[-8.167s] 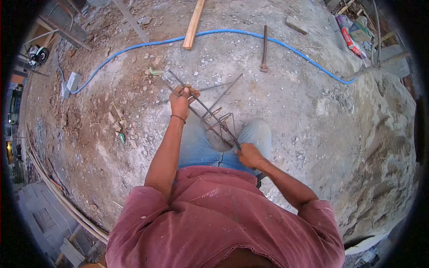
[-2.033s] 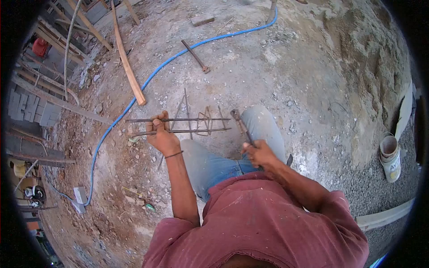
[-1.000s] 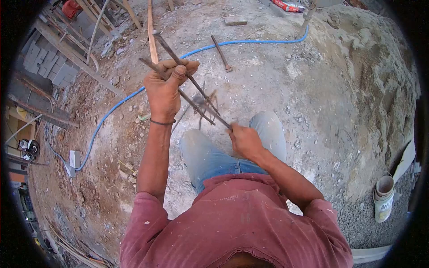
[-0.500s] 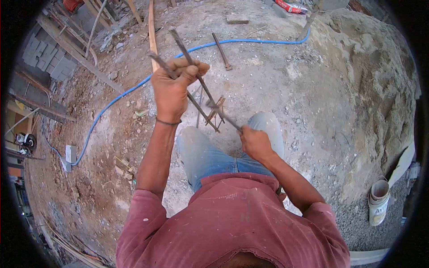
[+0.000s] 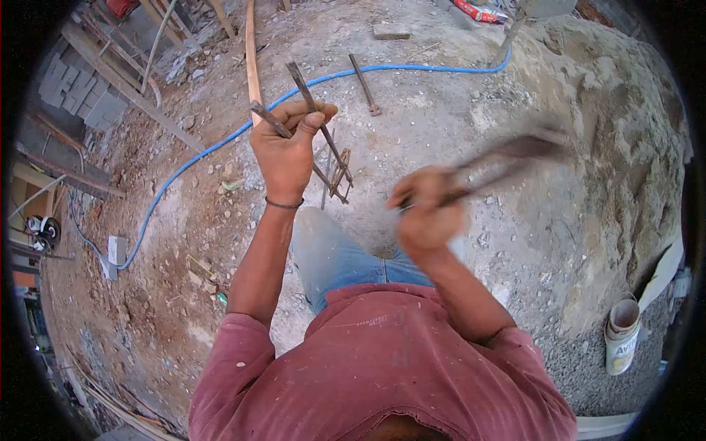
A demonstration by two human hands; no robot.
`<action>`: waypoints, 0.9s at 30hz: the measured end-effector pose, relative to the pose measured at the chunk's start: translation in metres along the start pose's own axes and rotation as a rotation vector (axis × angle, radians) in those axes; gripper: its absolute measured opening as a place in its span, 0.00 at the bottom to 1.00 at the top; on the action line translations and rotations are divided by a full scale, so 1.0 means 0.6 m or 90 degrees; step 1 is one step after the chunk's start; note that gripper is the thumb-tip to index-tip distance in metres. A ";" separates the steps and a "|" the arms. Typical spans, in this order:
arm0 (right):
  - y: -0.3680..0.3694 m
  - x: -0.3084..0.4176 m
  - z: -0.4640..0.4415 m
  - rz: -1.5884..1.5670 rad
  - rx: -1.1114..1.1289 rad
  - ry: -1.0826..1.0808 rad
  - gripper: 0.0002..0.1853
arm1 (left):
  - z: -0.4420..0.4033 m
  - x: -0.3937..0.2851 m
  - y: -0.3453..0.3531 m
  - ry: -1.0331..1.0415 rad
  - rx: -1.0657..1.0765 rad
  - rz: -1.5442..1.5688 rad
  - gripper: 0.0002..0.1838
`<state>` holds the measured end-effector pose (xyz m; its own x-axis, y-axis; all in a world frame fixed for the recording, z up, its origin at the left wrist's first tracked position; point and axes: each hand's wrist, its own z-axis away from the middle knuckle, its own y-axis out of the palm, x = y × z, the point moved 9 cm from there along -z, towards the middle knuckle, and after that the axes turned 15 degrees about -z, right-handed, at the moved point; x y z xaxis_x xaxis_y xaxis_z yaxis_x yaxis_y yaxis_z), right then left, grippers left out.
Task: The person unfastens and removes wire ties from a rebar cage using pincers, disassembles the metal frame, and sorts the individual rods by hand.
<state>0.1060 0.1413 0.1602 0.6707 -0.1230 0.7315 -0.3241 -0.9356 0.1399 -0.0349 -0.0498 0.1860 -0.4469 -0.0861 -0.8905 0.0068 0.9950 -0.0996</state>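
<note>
My left hand is closed around two dark steel rods, which slant down and to the right in front of my knees. Small bent wire ties join the rods near their lower ends. My right hand is wrapped round the handle of a dark metal tool. Motion smears the tool's head, which is out to the right, apart from the rods. Thinner rods lie on the ground behind the tied frame.
A blue hose curves across the ground beyond my hands. Past it lie a hammer-like bar, a wooden plank and a flat block. A sand heap rises at the right, with a white bucket below.
My right hand has swung the tool away from the rods, up and to the right. The rods' lower ends have shifted slightly up and left, still in my left hand.
</note>
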 end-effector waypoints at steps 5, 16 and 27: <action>-0.024 -0.320 0.251 0.400 0.346 0.512 0.17 | 0.011 -0.038 -0.029 0.053 -0.074 -0.018 0.04; 0.045 -0.042 0.050 0.150 0.000 0.232 0.14 | 0.011 -0.022 -0.052 0.027 -0.061 -0.044 0.10; -0.014 -0.150 0.111 0.168 0.045 0.504 0.15 | -0.026 -0.094 -0.087 0.097 -0.117 0.038 0.13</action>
<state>0.0931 0.1378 0.0488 -0.0963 -0.0976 0.9906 -0.3450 -0.9302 -0.1252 -0.0237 -0.0959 0.2483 -0.5799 -0.0325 -0.8140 -0.1195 0.9918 0.0455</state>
